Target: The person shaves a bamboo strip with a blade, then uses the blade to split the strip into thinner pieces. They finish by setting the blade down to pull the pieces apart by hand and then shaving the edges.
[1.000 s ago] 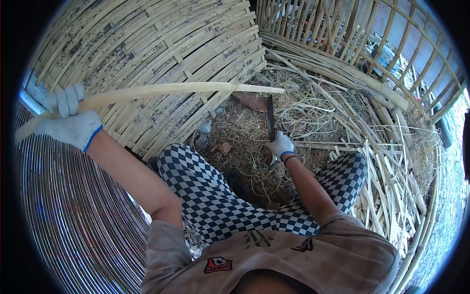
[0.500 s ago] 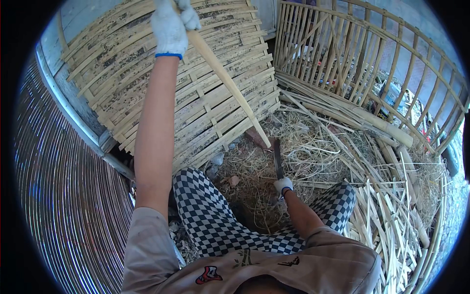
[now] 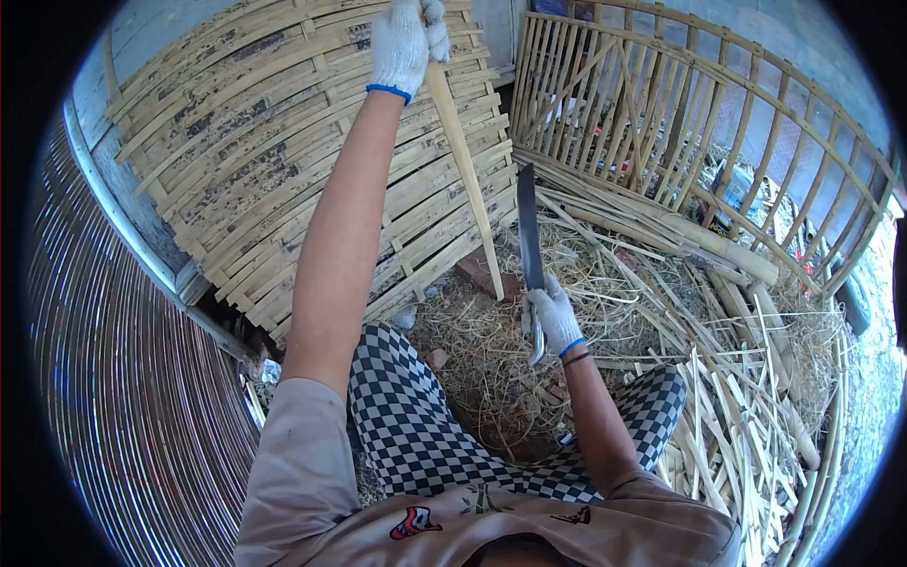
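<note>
My left hand [image 3: 404,42], in a white glove with a blue cuff, is wrapped round the upper end of a pale bamboo pole [image 3: 461,151]. The pole hangs down at a slant, its pointed lower end just above a reddish brick [image 3: 482,272]. My right hand [image 3: 553,317], also gloved, grips the handle of a machete [image 3: 529,231]. Its dark blade points up and away from me, to the right of the pole and apart from it. Dry shavings [image 3: 529,378] cover the ground beneath both hands.
A woven bamboo panel [image 3: 236,151] leans at the back left. A bamboo railing [image 3: 652,123] stands at the back right, with bamboo poles [image 3: 680,231] lying at its foot. Split strips [image 3: 737,444] are heaped beside my right knee. Corrugated sheeting [image 3: 123,378] curves along the left.
The machete has been raised from low near the ground, its blade now pointing upward. My left hand has shifted right, and the pole hangs more steeply.
</note>
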